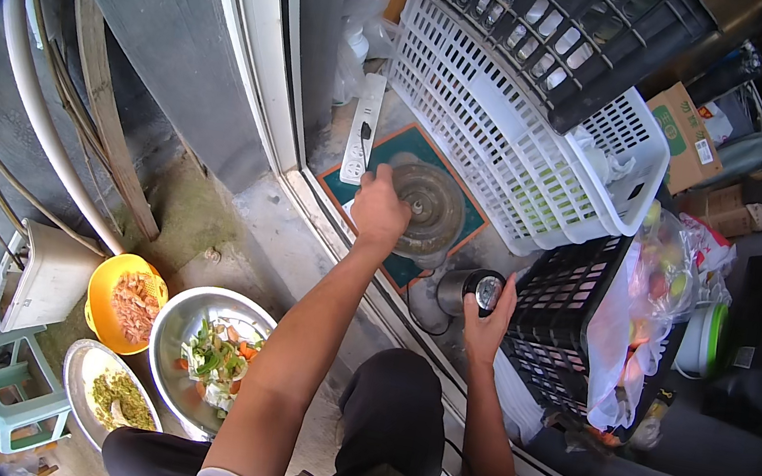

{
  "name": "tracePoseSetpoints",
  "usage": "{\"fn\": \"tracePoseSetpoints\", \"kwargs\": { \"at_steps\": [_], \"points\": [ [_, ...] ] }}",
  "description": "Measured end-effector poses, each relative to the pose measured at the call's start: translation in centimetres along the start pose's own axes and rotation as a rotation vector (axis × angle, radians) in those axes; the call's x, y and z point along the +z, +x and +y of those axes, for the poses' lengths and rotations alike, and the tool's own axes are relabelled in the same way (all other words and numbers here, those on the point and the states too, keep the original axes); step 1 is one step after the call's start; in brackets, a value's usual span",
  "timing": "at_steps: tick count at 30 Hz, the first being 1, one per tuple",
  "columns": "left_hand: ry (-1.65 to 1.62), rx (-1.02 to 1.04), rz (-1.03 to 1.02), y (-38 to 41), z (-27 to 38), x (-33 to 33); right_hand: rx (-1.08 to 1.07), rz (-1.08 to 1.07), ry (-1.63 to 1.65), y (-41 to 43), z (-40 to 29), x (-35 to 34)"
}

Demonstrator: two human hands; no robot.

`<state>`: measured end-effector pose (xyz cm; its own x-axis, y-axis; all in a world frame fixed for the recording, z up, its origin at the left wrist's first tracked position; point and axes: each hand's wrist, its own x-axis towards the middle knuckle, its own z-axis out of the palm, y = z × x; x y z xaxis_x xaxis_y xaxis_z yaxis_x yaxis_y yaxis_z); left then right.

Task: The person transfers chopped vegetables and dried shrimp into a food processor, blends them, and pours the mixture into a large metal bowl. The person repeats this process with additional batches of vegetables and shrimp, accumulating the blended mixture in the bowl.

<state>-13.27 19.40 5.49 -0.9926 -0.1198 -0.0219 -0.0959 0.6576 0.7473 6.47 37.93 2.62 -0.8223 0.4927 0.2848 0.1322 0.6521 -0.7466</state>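
My left hand point(381, 208) reaches to the near edge of a round grey lid-like dish point(440, 210) on a green board with an orange rim point(472, 198). A dark cord runs from the white power strip point(361, 124) down to its fingers; their grip is partly hidden. My right hand point(490, 313) holds the clear-topped end of a small cylindrical appliance, likely an electric grinder point(454, 291), lying tilted on the floor beside the board. A black cord curves on the floor below it.
A steel bowl of cut vegetables point(167, 332), a yellow colander of pinkish pieces point(95, 295) and a bowl of green mash point(81, 378) stand at lower left. A white slatted basket point(473, 119) and black crates point(546, 322) border the right. A door track point(325, 218) crosses the floor.
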Motion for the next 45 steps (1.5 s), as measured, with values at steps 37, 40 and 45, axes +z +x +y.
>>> {"fn": "tracePoseSetpoints", "kwargs": {
  "at_steps": [37,40,45],
  "points": [
    [0.001,-0.191,-0.357,-24.9,-39.7,-24.5,0.158,-0.828,0.066,8.1,-18.4,7.7],
    [0.125,-0.132,-0.305,-26.0,-40.3,-23.0,0.139,-1.027,0.081,4.1,-23.1,11.4],
    [-0.239,-0.101,-0.189,-28.7,-38.7,-25.7,0.127,-1.359,0.133,-4.3,-29.0,18.5]
  ]
}}
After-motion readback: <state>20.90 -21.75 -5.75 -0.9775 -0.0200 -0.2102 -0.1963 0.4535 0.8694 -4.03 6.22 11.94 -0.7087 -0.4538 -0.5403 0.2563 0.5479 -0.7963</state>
